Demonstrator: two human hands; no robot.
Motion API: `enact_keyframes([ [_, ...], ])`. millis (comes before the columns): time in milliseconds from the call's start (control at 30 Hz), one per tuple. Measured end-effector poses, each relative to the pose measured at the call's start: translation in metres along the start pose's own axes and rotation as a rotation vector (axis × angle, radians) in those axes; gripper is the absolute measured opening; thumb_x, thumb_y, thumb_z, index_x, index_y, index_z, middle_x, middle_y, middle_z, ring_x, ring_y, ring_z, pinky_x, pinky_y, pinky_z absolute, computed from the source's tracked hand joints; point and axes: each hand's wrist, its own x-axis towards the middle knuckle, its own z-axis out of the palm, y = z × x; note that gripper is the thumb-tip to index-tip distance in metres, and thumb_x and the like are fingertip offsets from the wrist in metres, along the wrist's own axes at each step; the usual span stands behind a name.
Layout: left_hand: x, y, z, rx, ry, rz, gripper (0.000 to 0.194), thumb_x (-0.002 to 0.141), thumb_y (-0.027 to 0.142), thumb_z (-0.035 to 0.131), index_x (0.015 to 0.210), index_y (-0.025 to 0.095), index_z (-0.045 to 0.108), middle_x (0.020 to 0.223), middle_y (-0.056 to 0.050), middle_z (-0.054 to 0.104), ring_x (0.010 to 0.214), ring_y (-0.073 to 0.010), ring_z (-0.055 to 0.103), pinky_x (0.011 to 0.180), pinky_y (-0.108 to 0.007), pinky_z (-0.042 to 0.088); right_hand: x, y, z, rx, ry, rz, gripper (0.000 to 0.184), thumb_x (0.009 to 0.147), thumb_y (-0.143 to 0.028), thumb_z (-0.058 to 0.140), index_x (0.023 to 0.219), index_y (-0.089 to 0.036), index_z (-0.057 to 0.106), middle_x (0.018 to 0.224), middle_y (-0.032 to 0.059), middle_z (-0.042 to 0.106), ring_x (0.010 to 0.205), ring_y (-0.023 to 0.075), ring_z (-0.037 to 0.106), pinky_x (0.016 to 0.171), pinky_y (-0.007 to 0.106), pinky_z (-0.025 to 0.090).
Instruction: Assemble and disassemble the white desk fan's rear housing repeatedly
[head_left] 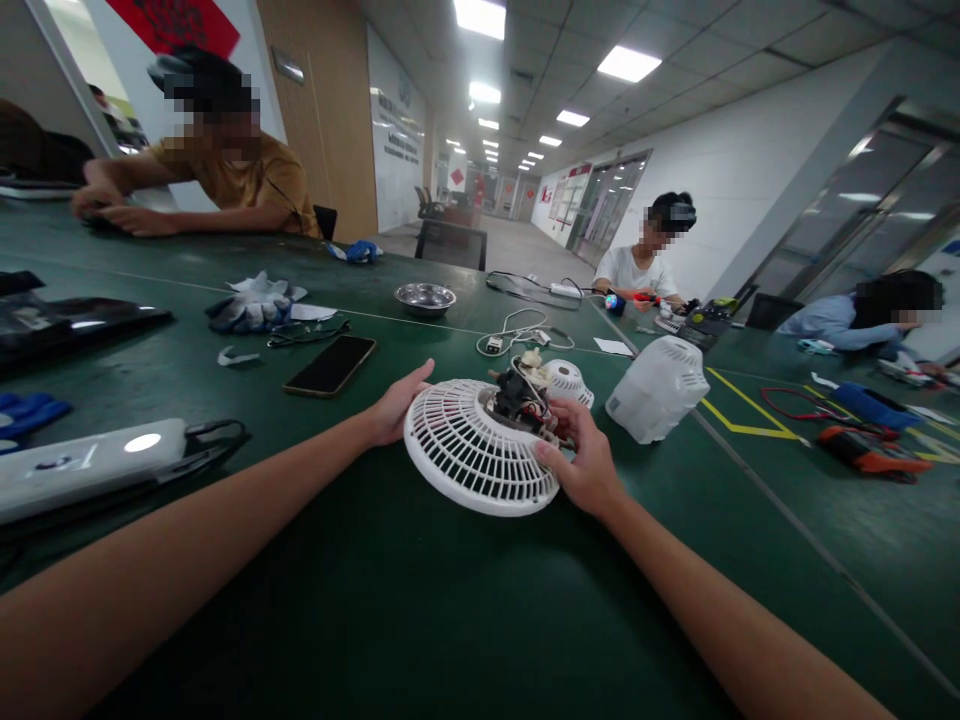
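A white round fan grille (480, 455) is held tilted above the green table, with a dark motor (514, 395) and wires at its back. My left hand (397, 405) grips the grille's left rim, thumb raised, its other fingers partly hidden behind it. On the right, my right hand (585, 455) is closed around the grille's edge beside the motor, thumb on the slats. Just behind the motor shows a white vented cover (568, 380). Right of my right hand, a white plastic housing (660, 390) stands on the table.
A phone (331, 365), work gloves (255, 303) and a metal bowl (425, 299) lie beyond my left arm. A white device (90, 470) sits far left. At right are an orange multimeter (870, 452) and yellow tape (750, 430). Several people sit around the table.
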Motion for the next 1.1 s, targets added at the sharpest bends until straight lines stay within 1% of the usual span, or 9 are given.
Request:
enact_keyframes([
  [167,0.002,0.003,0.001,-0.041,0.083,-0.093,0.019,0.097,0.022,0.064,0.102,0.008,0.076,0.099,-0.015,0.080,0.082,-0.0212,0.077,0.085,-0.034,0.063,0.002,0.002,0.002,-0.154,-0.134,-0.058,0.069,0.080,-0.054,0.082,0.136,-0.027,0.052,0.121,0.0103,0.069,0.097,0.0272,0.068,0.085,0.044,0.057],
  [267,0.003,0.003,0.001,-0.028,0.092,-0.105,0.019,0.097,0.021,0.065,0.104,0.006,0.075,0.102,-0.017,0.079,0.084,-0.0220,0.078,0.085,-0.036,0.064,0.007,0.011,-0.004,-0.098,-0.118,-0.115,0.063,0.087,-0.050,0.076,0.139,-0.027,0.049,0.120,0.0092,0.068,0.101,0.0253,0.068,0.091,0.044,0.056],
  [367,0.005,0.001,0.000,-0.023,0.106,-0.089,0.020,0.098,0.021,0.064,0.103,0.006,0.076,0.103,-0.018,0.079,0.083,-0.0210,0.078,0.085,-0.034,0.064,0.017,0.026,-0.016,-0.152,0.071,-0.155,0.056,0.091,-0.046,0.068,0.140,-0.025,0.049,0.121,0.0108,0.067,0.105,0.0258,0.066,0.094,0.044,0.056],
  [467,0.007,0.000,-0.003,-0.010,0.116,-0.071,0.019,0.098,0.021,0.065,0.101,0.007,0.077,0.102,-0.017,0.080,0.082,-0.0206,0.078,0.083,-0.033,0.064,0.029,0.046,-0.029,-0.350,0.238,-0.116,0.067,0.086,-0.044,0.073,0.144,-0.021,0.049,0.136,0.0161,0.061,0.120,0.0315,0.061,0.102,0.050,0.052],
  [633,0.008,-0.001,-0.006,0.007,0.112,-0.059,0.018,0.095,0.023,0.069,0.097,0.007,0.077,0.097,-0.016,0.080,0.078,-0.0194,0.077,0.081,-0.032,0.064,0.044,0.075,-0.038,-0.445,0.156,-0.012,0.085,0.078,-0.038,0.074,0.153,-0.018,0.041,0.152,0.0179,0.052,0.137,0.0350,0.052,0.117,0.056,0.039],
  [767,0.005,0.000,-0.002,0.012,0.125,-0.053,0.017,0.094,0.023,0.070,0.097,0.008,0.077,0.099,-0.017,0.080,0.080,-0.0204,0.078,0.081,-0.033,0.064,0.047,0.080,-0.036,-0.372,0.117,0.105,0.085,0.072,-0.041,0.078,0.148,-0.020,0.046,0.138,0.0159,0.063,0.122,0.0339,0.063,0.106,0.054,0.050],
  [900,0.005,0.001,-0.001,0.019,0.126,-0.057,0.016,0.094,0.023,0.071,0.097,0.008,0.077,0.096,-0.016,0.080,0.077,-0.0194,0.077,0.079,-0.032,0.064,0.047,0.069,-0.033,-0.159,0.194,0.290,0.090,0.063,-0.049,0.085,0.142,-0.021,0.051,0.111,0.0101,0.072,0.092,0.0294,0.070,0.087,0.048,0.057],
  [1000,0.006,0.000,-0.003,0.008,0.098,-0.057,0.018,0.096,0.023,0.069,0.097,0.008,0.077,0.095,-0.016,0.080,0.077,-0.0189,0.077,0.079,-0.030,0.064,0.045,0.056,-0.027,0.135,0.262,0.422,0.068,0.078,-0.061,0.068,0.132,-0.022,0.056,0.098,0.0077,0.074,0.077,0.0254,0.069,0.072,0.041,0.058],
  [1100,0.007,-0.001,-0.003,0.012,0.097,-0.045,0.018,0.097,0.023,0.067,0.097,0.008,0.077,0.097,-0.017,0.080,0.079,-0.0199,0.078,0.080,-0.031,0.064,0.040,0.040,-0.019,0.331,0.190,0.482,0.053,0.091,-0.065,0.042,0.116,-0.022,0.061,0.093,0.0090,0.076,0.070,0.0237,0.070,0.063,0.038,0.058],
])
